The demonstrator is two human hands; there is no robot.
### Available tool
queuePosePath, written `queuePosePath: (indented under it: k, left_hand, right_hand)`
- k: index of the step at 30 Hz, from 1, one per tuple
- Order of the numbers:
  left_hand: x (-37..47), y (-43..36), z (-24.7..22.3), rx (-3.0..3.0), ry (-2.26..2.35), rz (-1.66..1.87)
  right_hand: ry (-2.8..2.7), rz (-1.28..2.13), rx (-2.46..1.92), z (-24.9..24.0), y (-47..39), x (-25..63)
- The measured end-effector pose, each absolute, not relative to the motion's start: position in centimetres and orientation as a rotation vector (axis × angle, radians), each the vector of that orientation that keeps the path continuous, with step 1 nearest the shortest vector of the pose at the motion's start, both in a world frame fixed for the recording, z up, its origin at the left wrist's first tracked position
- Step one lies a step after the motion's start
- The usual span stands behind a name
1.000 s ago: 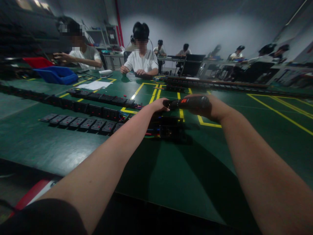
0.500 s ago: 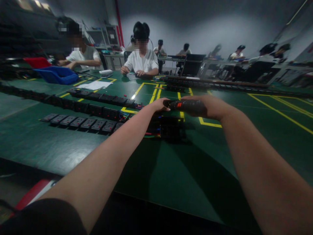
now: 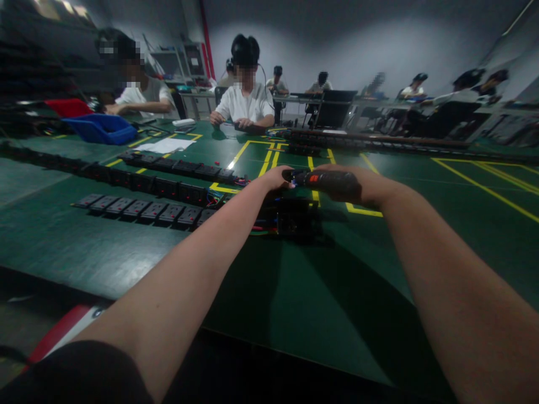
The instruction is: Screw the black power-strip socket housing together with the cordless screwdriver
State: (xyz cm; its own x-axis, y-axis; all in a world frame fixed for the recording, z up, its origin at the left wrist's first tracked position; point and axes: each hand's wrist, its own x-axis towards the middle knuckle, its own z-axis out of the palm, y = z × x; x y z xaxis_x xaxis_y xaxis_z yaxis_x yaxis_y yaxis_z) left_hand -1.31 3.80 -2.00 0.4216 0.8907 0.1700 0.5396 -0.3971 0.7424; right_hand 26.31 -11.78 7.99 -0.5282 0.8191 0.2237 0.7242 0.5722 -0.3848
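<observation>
**Left fingers awfully close to the business end of this tool**

So the right hand (image 3: 367,188) has its fingers wrapped around a dark handheld tool (image 3: 337,182) with an orange mark, held over the worktop (image 3: 337,336), front end pointing left. Most of those fingers are out of sight behind it. The left hand (image 3: 275,178) is right at that front end, fingers curled in; can't tell if they're pinching something or just steadying.

My worry is a slip: if the tool skids or kicks, the left fingers are first in line. Both arms reach far forward, which can't help control. Just under the hands sit a black end piece (image 3: 295,223) and coloured wires (image 3: 261,229), so a dropped tool or low wrist could knock or snag them. The left forearm also crosses over the near socket strip (image 3: 138,210), and a sideways sweep might drag it.

Edges: the worktop's near edge runs beneath both forearms, well back from the hands. Left is crowded, with the middle socket strip (image 3: 164,188) and the short socket strip (image 3: 181,168) beyond it. Easiest swing room looks like right, over the yellow lines (image 3: 364,210). Straight ahead there's a co-worker (image 3: 248,106) across the worktop.
</observation>
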Motion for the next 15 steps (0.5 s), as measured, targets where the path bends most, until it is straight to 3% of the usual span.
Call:
queuePosePath:
  k: [15]
  left_hand:
    - [-1.3,4.2,-2.1,2.019,1.152,0.750]
  right_hand:
    - [-2.420,0.395,-1.255,6.8,-9.5,27.4]
